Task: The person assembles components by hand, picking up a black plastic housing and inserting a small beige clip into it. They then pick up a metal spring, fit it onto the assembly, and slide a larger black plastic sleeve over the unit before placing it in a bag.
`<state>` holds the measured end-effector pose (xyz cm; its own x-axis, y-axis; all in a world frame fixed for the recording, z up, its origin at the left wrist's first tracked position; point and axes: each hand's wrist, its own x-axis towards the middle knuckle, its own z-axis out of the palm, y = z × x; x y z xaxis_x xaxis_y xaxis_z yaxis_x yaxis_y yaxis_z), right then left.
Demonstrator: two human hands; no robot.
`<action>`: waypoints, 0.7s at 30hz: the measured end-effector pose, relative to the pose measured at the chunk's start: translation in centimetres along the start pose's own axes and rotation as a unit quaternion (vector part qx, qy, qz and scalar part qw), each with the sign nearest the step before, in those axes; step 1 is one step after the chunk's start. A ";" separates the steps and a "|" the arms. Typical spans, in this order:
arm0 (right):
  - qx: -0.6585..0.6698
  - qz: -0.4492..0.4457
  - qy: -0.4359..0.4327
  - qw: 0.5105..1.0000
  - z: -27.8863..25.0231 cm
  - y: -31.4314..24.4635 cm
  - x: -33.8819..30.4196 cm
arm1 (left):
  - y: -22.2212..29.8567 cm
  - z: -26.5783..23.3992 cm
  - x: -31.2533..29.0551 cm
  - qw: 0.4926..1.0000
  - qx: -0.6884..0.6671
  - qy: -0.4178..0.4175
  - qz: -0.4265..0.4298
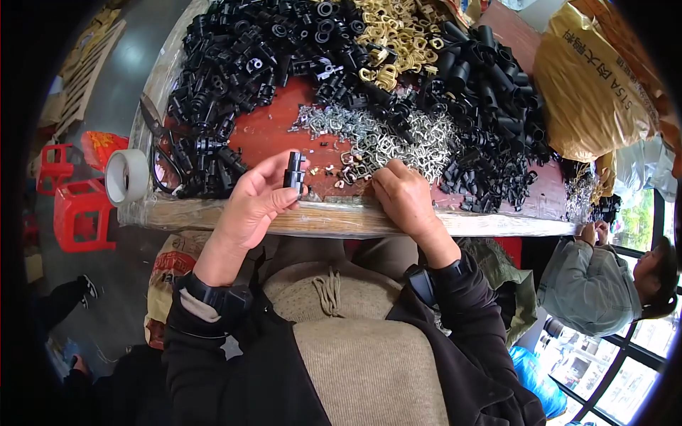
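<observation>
My left hand (259, 201) grips a small black plastic fitting (294, 170) upright between thumb and fingers, just above the table's near edge. To its right, my right hand (403, 193) rests with curled fingers at the front of a heap of bent silvery metal clips (424, 144). Its fingertips point down and are hidden, so whatever they pinch does not show. Small grey metal pieces (332, 122) lie behind and between the hands. A few tiny loose bits are scattered on the red tabletop (273, 128) beside the fitting.
Black plastic parts (245, 60) are piled at the back left, beige rings (398, 35) at the back middle, black tubes (490, 82) on the right. Scissors (153, 117) and a tape roll (127, 176) sit at the left edge. A co-worker (597, 284) works at the far right.
</observation>
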<state>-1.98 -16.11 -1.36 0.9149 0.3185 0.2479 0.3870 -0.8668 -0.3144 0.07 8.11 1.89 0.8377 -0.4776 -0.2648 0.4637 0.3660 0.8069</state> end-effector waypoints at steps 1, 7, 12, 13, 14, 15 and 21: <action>-0.005 0.001 0.001 1.000 0.1 0.0 0.1 | -0.2 -0.2 -0.1 1.000 -0.015 -0.006 -0.026; -0.039 -0.014 -0.002 0.999 0.0 -0.5 0.0 | -1.6 1.0 -0.3 0.999 -0.030 0.021 -0.031; 0.141 0.048 0.035 0.988 -1.5 -1.6 -1.0 | -2.7 2.2 0.3 0.998 0.018 0.021 -0.064; 0.201 0.086 0.030 0.975 -2.4 -2.0 -1.2 | -2.9 2.8 0.6 0.995 0.025 0.031 -0.087; 0.260 0.124 0.024 0.957 -3.1 -2.3 -1.3 | -3.0 3.4 0.9 0.995 0.027 0.031 -0.088; 0.261 0.125 0.025 0.957 -3.5 -2.5 -1.4 | -3.2 4.1 1.1 0.995 0.031 0.007 -0.090; 0.319 0.069 0.060 0.943 -4.6 -3.8 -2.8 | -4.7 6.3 1.8 0.972 -0.138 -0.123 -0.145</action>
<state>-6.59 -15.48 3.36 0.9567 0.1402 0.2551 0.2910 -0.4777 -0.8289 -2.39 0.52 0.98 0.5811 -0.7568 -0.2993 0.7587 0.3706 0.5357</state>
